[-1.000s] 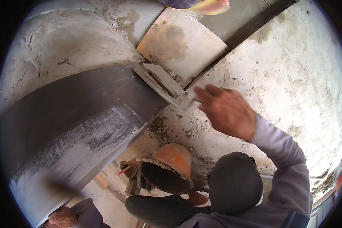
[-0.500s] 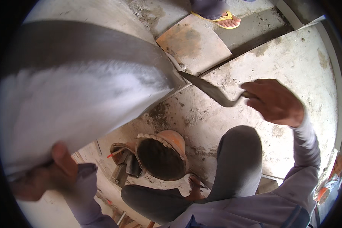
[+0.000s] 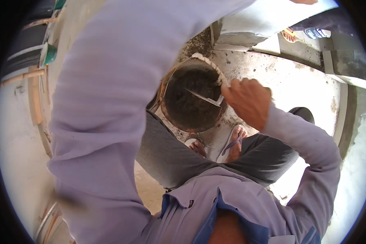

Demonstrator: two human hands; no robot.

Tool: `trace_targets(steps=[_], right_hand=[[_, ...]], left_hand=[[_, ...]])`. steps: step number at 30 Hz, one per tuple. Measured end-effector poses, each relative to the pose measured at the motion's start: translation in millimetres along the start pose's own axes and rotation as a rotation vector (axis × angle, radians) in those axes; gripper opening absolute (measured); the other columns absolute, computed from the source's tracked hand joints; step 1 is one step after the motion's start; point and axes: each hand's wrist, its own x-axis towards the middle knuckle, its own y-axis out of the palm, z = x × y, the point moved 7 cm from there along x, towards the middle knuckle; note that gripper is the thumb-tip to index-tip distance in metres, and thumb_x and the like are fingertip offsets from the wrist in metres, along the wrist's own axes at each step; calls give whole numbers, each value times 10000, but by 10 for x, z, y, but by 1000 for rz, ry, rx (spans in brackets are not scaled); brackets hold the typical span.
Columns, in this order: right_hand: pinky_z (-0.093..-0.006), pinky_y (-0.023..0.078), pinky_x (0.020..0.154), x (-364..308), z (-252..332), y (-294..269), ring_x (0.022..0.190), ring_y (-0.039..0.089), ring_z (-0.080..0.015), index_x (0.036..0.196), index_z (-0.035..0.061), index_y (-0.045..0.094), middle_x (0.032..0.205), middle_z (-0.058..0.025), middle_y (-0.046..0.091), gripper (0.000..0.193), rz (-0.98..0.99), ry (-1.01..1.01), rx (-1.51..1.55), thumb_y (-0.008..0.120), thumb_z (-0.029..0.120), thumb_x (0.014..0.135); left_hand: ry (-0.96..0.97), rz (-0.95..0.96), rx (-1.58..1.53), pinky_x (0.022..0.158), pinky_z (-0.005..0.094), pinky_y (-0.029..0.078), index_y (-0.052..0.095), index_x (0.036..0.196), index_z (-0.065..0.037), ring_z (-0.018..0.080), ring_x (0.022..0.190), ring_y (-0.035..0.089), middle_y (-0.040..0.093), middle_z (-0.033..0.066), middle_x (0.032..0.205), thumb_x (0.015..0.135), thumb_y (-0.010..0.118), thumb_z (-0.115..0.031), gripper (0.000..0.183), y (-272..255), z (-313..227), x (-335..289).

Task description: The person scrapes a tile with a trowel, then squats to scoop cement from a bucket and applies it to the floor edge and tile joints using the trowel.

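Observation:
My right hand (image 3: 250, 101) is closed round the handle of a trowel (image 3: 205, 98). The trowel's thin blade reaches into a round bucket (image 3: 221, 77) with a pale, rope-like rim. Dark wet mortar (image 3: 189, 91) lies inside the bucket, which stands on the floor in front of my feet. My left arm (image 3: 105, 101) stretches up across the view and leaves it at the top edge, so that hand is hidden. A sliver of skin shows at the top edge farther right; whose it is I cannot tell.
Beyond the bucket rises a plastered block (image 3: 240, 38) with a bright top face. Another person's sandalled foot (image 3: 289, 35) is at the far right, beside a dark-and-white container (image 3: 317, 33). Wooden poles (image 3: 24, 77) and green pieces (image 3: 49, 55) are at the left.
My right hand has brought the trowel from the plastered block's corner down into the bucket. My left hand has left the block's near side, and its arm now reaches far forward. The view has shifted.

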Motion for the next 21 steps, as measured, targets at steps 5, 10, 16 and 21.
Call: trace_targets(steps=[5,10,16,21], right_hand=[[-338,505,611,396,440,556,740,652,-213,1016,29,584,831,-81,596,232,42,68,-182,647,168,841],[-338,491,596,190,710,715,746,645,-204,1008,38,582,823,-66,579,251,44,151,-168,664,178,816],[-320,484,578,89,795,394,693,634,-198,952,45,579,776,-60,562,187,84,126,-158,645,179,840],[-311,453,517,368,801,519,649,620,-168,833,63,565,743,-53,577,119,184,81,-375,623,165,849]], left_hand=[[-169,-71,-274,981,459,456,445,1446,-50,315,1181,573,518,170,1405,867,713,-483,771,-458,-264,-834],[-261,-120,-474,971,457,462,456,1437,-46,316,1165,581,530,171,1388,860,719,-490,775,-766,-519,-1401],[-313,-167,-579,960,454,469,468,1426,-40,317,1147,591,544,172,1367,851,727,-499,780,-962,-580,-1705],[-327,-173,-608,950,451,475,478,1417,-35,318,1132,599,556,173,1350,844,733,-507,784,-1056,-625,-1820]])
